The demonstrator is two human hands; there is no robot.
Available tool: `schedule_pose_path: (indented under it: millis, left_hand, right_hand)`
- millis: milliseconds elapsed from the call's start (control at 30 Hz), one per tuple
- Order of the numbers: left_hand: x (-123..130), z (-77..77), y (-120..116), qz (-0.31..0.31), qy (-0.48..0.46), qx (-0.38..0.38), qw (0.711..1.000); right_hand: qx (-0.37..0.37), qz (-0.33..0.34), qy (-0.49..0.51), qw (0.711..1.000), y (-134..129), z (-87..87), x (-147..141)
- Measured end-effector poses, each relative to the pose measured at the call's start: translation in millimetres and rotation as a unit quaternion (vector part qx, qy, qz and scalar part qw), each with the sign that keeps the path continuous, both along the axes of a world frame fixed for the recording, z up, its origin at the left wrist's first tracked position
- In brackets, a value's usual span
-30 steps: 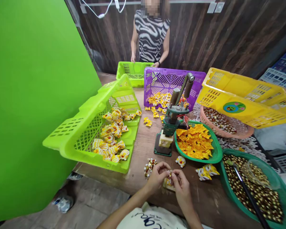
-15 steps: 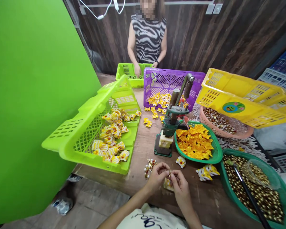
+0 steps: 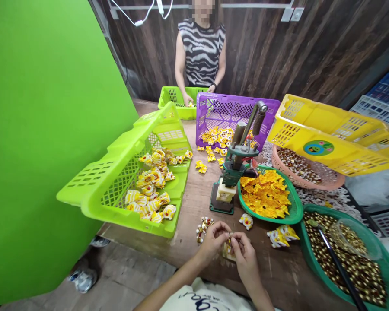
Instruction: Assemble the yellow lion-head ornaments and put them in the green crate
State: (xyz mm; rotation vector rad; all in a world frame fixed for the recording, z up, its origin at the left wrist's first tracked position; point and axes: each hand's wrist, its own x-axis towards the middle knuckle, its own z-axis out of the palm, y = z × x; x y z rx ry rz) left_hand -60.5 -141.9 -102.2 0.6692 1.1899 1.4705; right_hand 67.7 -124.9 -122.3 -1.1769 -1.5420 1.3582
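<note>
Close to the table's front edge, my left hand (image 3: 216, 237) and my right hand (image 3: 244, 249) meet, fingertips pinched together. Whatever small thing they hold is mostly hidden by the fingers. Just below the fingertips lies a small pale block (image 3: 229, 250) with yellow and reddish parts on it. Left of my left hand sits a little heap of small white, gold and red pieces (image 3: 203, 229). A yellow-and-white figure piece (image 3: 246, 221) lies beyond my right hand, and several more striped pieces (image 3: 282, 236) lie to its right.
A hand press (image 3: 228, 172) stands mid-table. Green baskets hold orange-yellow pieces (image 3: 265, 194) and gold beads (image 3: 350, 259) with a black-handled tool (image 3: 340, 268). A tipped lime crate (image 3: 116, 172), a purple crate (image 3: 236, 108) and a yellow crate (image 3: 337, 134) surround it. Opposite, a co-worker (image 3: 201, 56) reaches into another crate.
My hands stay nearly in place, with only slight finger movement. The co-worker's hand in the far crate has lowered and now touches a small yellow-and-white piece.
</note>
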Motion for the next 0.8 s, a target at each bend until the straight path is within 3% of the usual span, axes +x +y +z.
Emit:
schedule_pose_path:
  millis: [367, 533, 800]
  left_hand:
    - [0, -2.3, -2, 0.003, 0.004, 0.004, 1.0]
    - [1, -3.5, -5, 0.011, 0.013, 0.004, 1.0]
    - [-9, -7.3, -12, 0.02, 0.177, 0.018, 0.984]
  right_hand:
    - [-0.014, 0.008, 0.006, 1.0, -2, 5.8, -1]
    - [0.016, -0.014, -0.01, 1.0, -5, 3.0, -4]
    - [0.11, -0.067, -0.065, 0.989, -4, -16.2, -7]
